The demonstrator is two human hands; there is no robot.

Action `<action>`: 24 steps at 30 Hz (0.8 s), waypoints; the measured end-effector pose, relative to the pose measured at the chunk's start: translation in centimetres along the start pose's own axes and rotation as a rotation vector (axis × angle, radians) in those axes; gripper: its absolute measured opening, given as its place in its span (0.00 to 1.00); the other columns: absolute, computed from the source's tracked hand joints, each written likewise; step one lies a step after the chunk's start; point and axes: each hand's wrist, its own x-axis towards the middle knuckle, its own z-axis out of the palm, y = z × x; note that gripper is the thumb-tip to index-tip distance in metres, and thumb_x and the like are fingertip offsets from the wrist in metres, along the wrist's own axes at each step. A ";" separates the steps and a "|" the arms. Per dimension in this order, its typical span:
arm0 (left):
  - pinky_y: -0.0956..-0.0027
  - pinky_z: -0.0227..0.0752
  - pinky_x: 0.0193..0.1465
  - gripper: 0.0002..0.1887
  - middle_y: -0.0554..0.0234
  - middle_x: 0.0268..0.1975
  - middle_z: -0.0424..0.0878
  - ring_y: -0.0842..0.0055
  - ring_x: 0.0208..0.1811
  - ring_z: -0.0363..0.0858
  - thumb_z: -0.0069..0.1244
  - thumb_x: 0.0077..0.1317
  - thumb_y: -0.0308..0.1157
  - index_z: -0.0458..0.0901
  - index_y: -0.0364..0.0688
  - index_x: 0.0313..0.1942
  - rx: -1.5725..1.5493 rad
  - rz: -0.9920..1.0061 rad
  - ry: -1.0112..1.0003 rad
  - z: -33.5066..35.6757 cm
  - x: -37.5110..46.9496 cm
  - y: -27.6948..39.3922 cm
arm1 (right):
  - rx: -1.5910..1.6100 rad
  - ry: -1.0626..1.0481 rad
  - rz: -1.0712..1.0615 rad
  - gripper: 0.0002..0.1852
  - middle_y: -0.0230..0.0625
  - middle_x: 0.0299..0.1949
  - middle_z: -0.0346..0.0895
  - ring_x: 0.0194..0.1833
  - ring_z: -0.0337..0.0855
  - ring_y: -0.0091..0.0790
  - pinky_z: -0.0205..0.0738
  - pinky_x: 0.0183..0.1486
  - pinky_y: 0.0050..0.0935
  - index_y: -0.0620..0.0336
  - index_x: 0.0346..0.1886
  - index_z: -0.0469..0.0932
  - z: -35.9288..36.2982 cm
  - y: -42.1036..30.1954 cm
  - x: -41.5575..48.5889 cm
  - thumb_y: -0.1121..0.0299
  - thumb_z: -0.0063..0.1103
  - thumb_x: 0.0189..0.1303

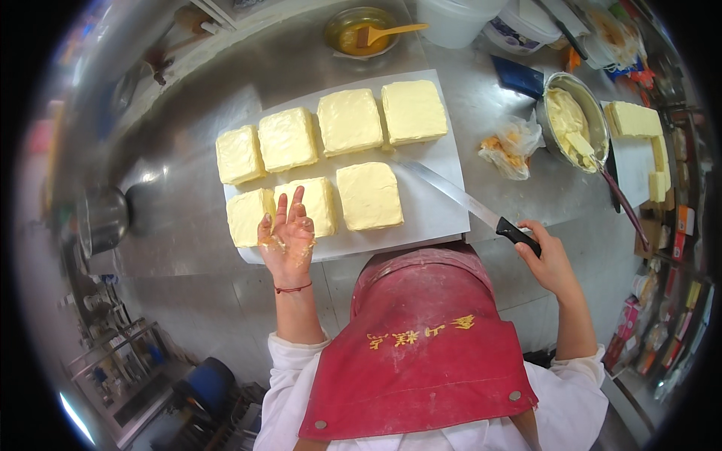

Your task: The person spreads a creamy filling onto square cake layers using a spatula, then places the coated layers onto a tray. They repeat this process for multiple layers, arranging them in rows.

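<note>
My right hand grips the black handle of a long serrated knife; its blade points up and left over a white sheet, the tip close to the gap between two rows of blocks. My left hand is palm up with its fingers apart, crumbs stuck to the skin, holding nothing. It is above the near edge of the sheet and partly hides two of the blocks. Several square blocks coated in pale yellow cream, such as the near right one and the far right one, stand on the sheet.
Beyond the sheet is a metal bowl of yellow liquid with a wooden-handled brush. To the right are a crumpled plastic bag, a pot of cream with a spatula, and more yellow pieces. A metal pot stands at far left.
</note>
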 end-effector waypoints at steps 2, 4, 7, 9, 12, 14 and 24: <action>0.62 0.73 0.39 0.21 0.38 0.60 0.59 0.61 0.43 0.77 0.42 0.58 0.35 0.64 0.35 0.50 -0.002 0.001 0.007 -0.1 -0.1 -0.1 | -0.009 -0.004 0.010 0.17 0.42 0.20 0.72 0.22 0.72 0.38 0.63 0.27 0.29 0.58 0.48 0.68 0.0 -0.1 0.2 0.69 0.54 0.54; 0.62 0.72 0.39 0.21 0.38 0.60 0.59 0.62 0.43 0.77 0.42 0.58 0.35 0.64 0.35 0.50 -0.003 -0.003 0.002 -0.2 -0.1 -0.2 | -0.005 -0.011 0.012 0.17 0.42 0.20 0.72 0.22 0.72 0.38 0.63 0.27 0.29 0.57 0.49 0.67 0.0 -0.2 0.4 0.69 0.54 0.55; 0.65 0.70 0.40 0.22 0.37 0.61 0.57 0.63 0.43 0.75 0.41 0.59 0.35 0.63 0.34 0.52 0.006 0.004 0.003 -0.4 -0.1 -0.4 | -0.031 0.004 0.019 0.18 0.40 0.18 0.70 0.21 0.71 0.38 0.63 0.27 0.29 0.56 0.49 0.67 0.1 -0.1 0.6 0.69 0.55 0.54; 0.67 0.69 0.40 0.22 0.36 0.62 0.55 0.63 0.44 0.74 0.40 0.59 0.35 0.63 0.33 0.53 0.006 0.009 0.008 -0.4 -0.1 -0.5 | -0.031 0.019 -0.005 0.18 0.39 0.18 0.69 0.20 0.69 0.36 0.62 0.26 0.29 0.56 0.49 0.67 0.2 0.1 0.8 0.69 0.55 0.54; 0.66 0.70 0.39 0.22 0.36 0.62 0.55 0.63 0.44 0.75 0.41 0.59 0.35 0.63 0.33 0.52 -0.003 0.013 0.018 -0.5 -0.1 -0.6 | -0.014 0.028 -0.013 0.18 0.36 0.17 0.67 0.20 0.67 0.32 0.61 0.26 0.27 0.56 0.50 0.67 0.4 0.5 1.0 0.69 0.55 0.54; 0.67 0.70 0.39 0.22 0.36 0.62 0.56 0.63 0.44 0.75 0.41 0.59 0.34 0.63 0.33 0.52 -0.009 0.022 0.028 -0.5 -0.2 -0.5 | 0.006 0.028 -0.017 0.18 0.35 0.17 0.66 0.20 0.66 0.29 0.60 0.26 0.26 0.56 0.50 0.67 0.6 0.8 1.2 0.70 0.55 0.54; 0.67 0.70 0.39 0.22 0.36 0.62 0.55 0.64 0.43 0.75 0.42 0.59 0.34 0.63 0.33 0.52 0.017 0.034 0.011 -0.7 -0.4 -0.2 | 0.054 0.019 -0.027 0.19 0.35 0.18 0.67 0.21 0.66 0.28 0.61 0.27 0.25 0.57 0.50 0.66 1.0 0.5 1.6 0.70 0.56 0.54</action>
